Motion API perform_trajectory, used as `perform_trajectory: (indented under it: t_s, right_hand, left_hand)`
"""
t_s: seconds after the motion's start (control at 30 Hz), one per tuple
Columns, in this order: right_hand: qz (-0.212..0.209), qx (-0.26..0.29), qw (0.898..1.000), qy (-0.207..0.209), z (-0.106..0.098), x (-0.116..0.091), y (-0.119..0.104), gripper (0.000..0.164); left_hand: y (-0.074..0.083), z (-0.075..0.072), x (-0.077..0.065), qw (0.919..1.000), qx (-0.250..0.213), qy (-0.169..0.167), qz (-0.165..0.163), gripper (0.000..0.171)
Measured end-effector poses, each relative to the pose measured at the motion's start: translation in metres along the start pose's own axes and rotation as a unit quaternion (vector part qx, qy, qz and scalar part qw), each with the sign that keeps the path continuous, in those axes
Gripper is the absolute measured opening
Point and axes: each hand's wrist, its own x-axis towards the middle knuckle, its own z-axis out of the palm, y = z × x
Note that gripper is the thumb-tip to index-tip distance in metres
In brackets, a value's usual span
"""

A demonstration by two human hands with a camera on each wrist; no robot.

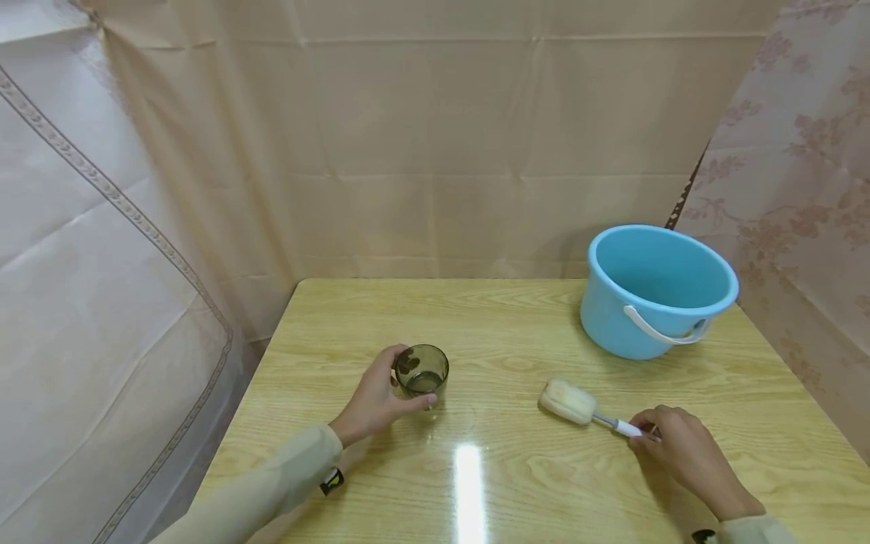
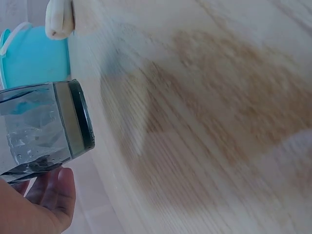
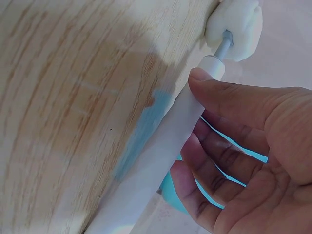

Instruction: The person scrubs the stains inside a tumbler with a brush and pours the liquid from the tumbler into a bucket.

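My left hand [image 1: 377, 397] grips a smoky, see-through drinking glass [image 1: 423, 384] left of the table's middle, with the thumb on the near side. Dark leaf-like marks show on its side. In the left wrist view, the glass [image 2: 36, 129] has droplets on it, and its thick base appears slightly off the tabletop. On the right, my right hand [image 1: 689, 449] holds the white handle of a sponge bottle brush [image 1: 569, 401] between thumb and fingers. Its pale sponge head [image 3: 234, 29] points away from that hand, toward the left in the head view.
A light blue bucket [image 1: 615, 321] with a white handle stands upright at the table's back right. The wood-grain table [image 1: 503, 317] meets a beige cloth [image 1: 421, 151] behind it. More cloth hangs at both sides.
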Motion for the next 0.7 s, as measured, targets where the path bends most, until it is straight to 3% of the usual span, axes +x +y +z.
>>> perform_trajectory:
  t_s: [0.23,0.47,0.7]
  right_hand:
    - [0.001,0.000,1.000,-0.001,0.000,0.000,-0.001,0.015]
    - [-0.004,0.002,1.000,0.004,0.000,-0.001,-0.001,0.015]
    - [-0.010,-0.002,1.000,0.008,0.000,-0.002,-0.001,0.016]
  left_hand:
    - [0.003,0.004,-0.003,0.9998,-0.006,-0.014,0.011,0.088]
    - [0.006,0.009,-0.006,0.9995,-0.007,-0.030,-0.004,0.088]
    - [0.010,0.011,-0.008,0.9991,-0.007,-0.042,0.003,0.089]
